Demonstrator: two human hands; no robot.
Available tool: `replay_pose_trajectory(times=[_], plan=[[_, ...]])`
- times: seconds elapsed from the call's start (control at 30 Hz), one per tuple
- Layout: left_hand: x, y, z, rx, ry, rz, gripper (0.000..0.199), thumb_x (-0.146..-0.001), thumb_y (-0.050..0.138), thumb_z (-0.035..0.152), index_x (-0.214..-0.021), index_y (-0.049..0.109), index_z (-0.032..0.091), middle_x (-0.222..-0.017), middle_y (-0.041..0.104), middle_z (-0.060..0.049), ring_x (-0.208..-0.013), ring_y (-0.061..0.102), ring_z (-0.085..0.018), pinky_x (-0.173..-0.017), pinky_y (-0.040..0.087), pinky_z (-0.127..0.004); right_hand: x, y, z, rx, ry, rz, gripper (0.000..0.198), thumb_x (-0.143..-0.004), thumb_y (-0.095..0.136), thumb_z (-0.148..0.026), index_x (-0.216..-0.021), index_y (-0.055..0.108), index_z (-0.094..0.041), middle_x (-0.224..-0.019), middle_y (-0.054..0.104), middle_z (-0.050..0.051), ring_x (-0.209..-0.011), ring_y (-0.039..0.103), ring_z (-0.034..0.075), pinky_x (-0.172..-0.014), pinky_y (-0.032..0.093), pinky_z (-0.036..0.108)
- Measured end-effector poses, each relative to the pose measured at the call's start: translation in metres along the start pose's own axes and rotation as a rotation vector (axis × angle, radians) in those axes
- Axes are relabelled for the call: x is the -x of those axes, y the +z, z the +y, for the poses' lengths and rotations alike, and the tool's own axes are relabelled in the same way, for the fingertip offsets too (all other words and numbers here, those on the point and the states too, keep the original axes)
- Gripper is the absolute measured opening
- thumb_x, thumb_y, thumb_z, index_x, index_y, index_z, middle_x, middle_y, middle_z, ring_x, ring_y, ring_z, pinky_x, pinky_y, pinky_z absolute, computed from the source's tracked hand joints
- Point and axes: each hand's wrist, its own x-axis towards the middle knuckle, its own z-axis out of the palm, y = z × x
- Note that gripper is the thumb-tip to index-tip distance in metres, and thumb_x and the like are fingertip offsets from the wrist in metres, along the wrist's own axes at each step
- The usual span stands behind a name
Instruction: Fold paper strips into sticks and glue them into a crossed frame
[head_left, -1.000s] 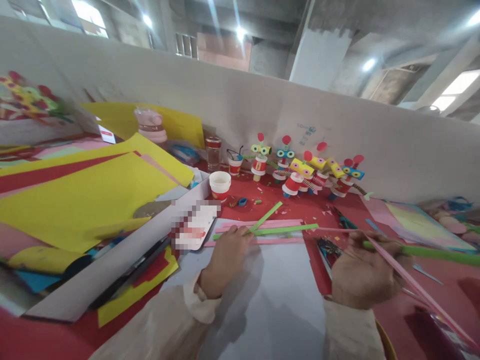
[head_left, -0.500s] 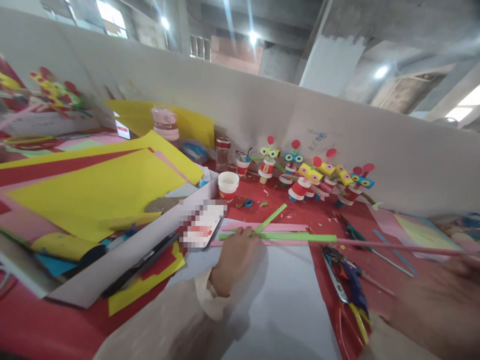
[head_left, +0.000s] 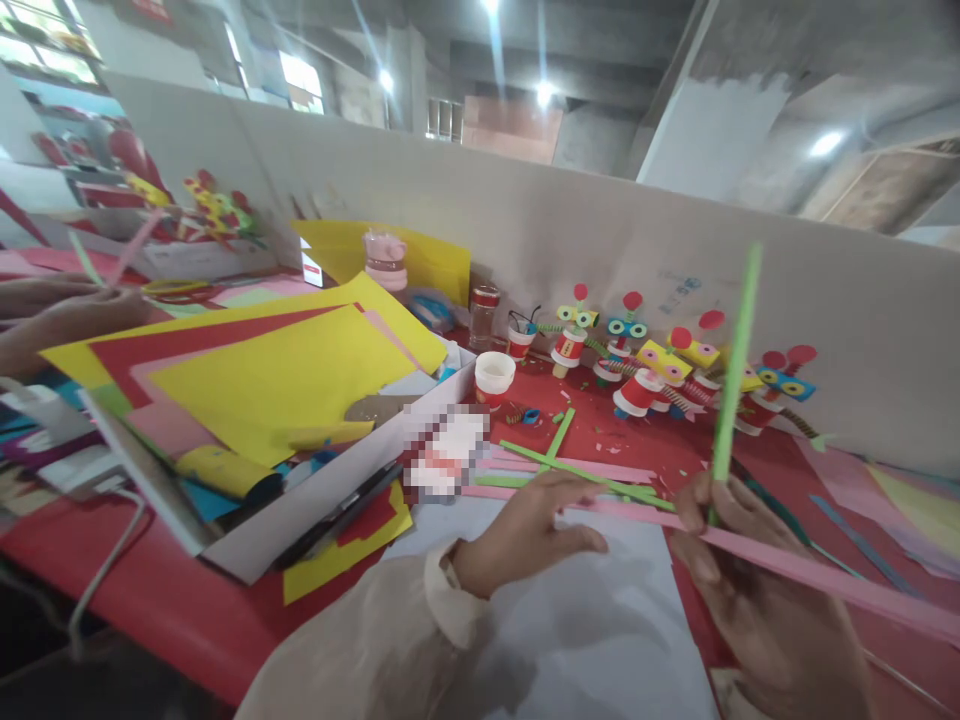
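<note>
My right hand [head_left: 757,580] pinches a green paper strip [head_left: 735,375], which stands nearly upright, and a pink paper strip [head_left: 832,577], which runs across it to the right. Both strips meet at my fingers. To its left, my left hand [head_left: 529,525] is open, thumb apart from the fingers, over the edge of a white sheet [head_left: 592,630]. Its fingertips are close to the left end of the held pink strip; whether they touch it I cannot tell. Behind the fingers lie loose green strips [head_left: 559,440] and pink strips [head_left: 615,472], partly crossed.
A white box [head_left: 315,490] heaped with coloured paper [head_left: 277,380] stands at left. Paper-cup figures [head_left: 570,347] line the back by the partition [head_left: 540,215]. A paper cup [head_left: 495,375] and jar [head_left: 484,318] are near the middle. Another person's hands [head_left: 67,315] hold strips at far left.
My right hand has come in from the right edge and now holds a green strip upright with the pink one. My left hand has lifted off the green strips and opened. The view has shifted left.
</note>
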Motion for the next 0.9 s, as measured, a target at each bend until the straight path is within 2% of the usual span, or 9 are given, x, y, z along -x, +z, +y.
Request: replay_pose_trajectory(times=[0.07, 0.17, 0.27, 0.4, 0.47, 0.6, 0.9], plan=[[0.001, 0.004, 0.000, 0.115, -0.032, -0.146, 0.021, -0.083, 0.059, 0.035, -0.094, 0.069, 0.021, -0.091, 0.069, -0.005, -0.079, 0.060, -0.017, -0.066, 0.044, -0.024, 0.000, 0.007, 0.010, -0.066, 0.075, -0.032, 0.016, -0.072, 0.071, -0.033, -0.073, 0.063, -0.020, -0.067, 0.058, 0.000, -0.046, 0.050, 0.009, -0.039, 0.040, 0.022], [-0.001, 0.009, -0.001, 0.313, -0.187, -0.187, 0.028, -0.087, 0.050, 0.036, -0.076, 0.067, 0.017, -0.068, 0.066, -0.003, -0.062, 0.057, -0.013, -0.058, 0.040, -0.023, -0.005, 0.005, 0.021, -0.165, 0.031, 0.134, 0.015, -0.073, 0.070, -0.034, -0.081, 0.064, -0.024, -0.080, 0.061, -0.001, -0.063, 0.059, 0.011, -0.051, 0.045, 0.022], [-0.004, 0.005, 0.002, 0.596, -0.296, -0.043, 0.031, -0.087, 0.048, 0.041, -0.075, 0.061, 0.016, -0.065, 0.061, -0.001, -0.055, 0.049, -0.010, -0.054, 0.035, -0.023, -0.008, 0.005, 0.036, -0.120, -0.051, 0.225, 0.014, -0.076, 0.067, -0.036, -0.086, 0.064, -0.025, -0.088, 0.063, 0.000, -0.073, 0.059, 0.013, -0.060, 0.046, 0.025], [-0.009, -0.006, 0.006, 0.791, -0.349, 0.200, 0.027, -0.085, 0.053, 0.042, -0.074, 0.055, 0.017, -0.062, 0.053, 0.002, -0.052, 0.039, -0.008, -0.051, 0.029, -0.022, -0.004, 0.018, 0.063, 0.037, 0.005, 0.087, 0.018, -0.075, 0.068, -0.040, -0.080, 0.066, -0.022, -0.072, 0.058, -0.001, -0.069, 0.051, 0.012, -0.065, 0.042, 0.026], [-0.009, -0.007, 0.006, 0.839, -0.356, 0.253, 0.023, -0.081, 0.059, 0.040, -0.078, 0.054, 0.018, -0.065, 0.053, 0.002, -0.055, 0.041, -0.008, -0.052, 0.030, -0.023, -0.001, 0.026, 0.073, 0.108, 0.057, -0.012, 0.021, -0.077, 0.067, -0.042, -0.078, 0.066, -0.021, -0.067, 0.055, -0.002, -0.064, 0.047, 0.011, -0.061, 0.039, 0.025], [-0.008, -0.005, 0.005, 0.842, -0.348, 0.263, 0.023, -0.075, 0.067, 0.033, -0.086, 0.052, 0.018, -0.068, 0.054, 0.003, -0.061, 0.045, -0.009, -0.057, 0.034, -0.023, 0.003, 0.036, 0.078, 0.205, 0.097, -0.152, 0.025, -0.081, 0.061, -0.043, -0.074, 0.064, -0.020, -0.065, 0.054, -0.002, -0.061, 0.045, 0.011, -0.057, 0.038, 0.025], [-0.008, -0.003, 0.004, 0.812, -0.400, 0.292, 0.025, -0.074, 0.068, 0.036, -0.070, 0.054, 0.015, -0.059, 0.057, 0.001, -0.053, 0.045, -0.008, -0.051, 0.033, -0.022, 0.001, 0.029, 0.076, 0.309, 0.043, -0.097, 0.030, -0.086, 0.054, -0.043, -0.067, 0.053, -0.020, -0.058, 0.052, -0.004, -0.055, 0.046, 0.010, -0.056, 0.037, 0.025]])
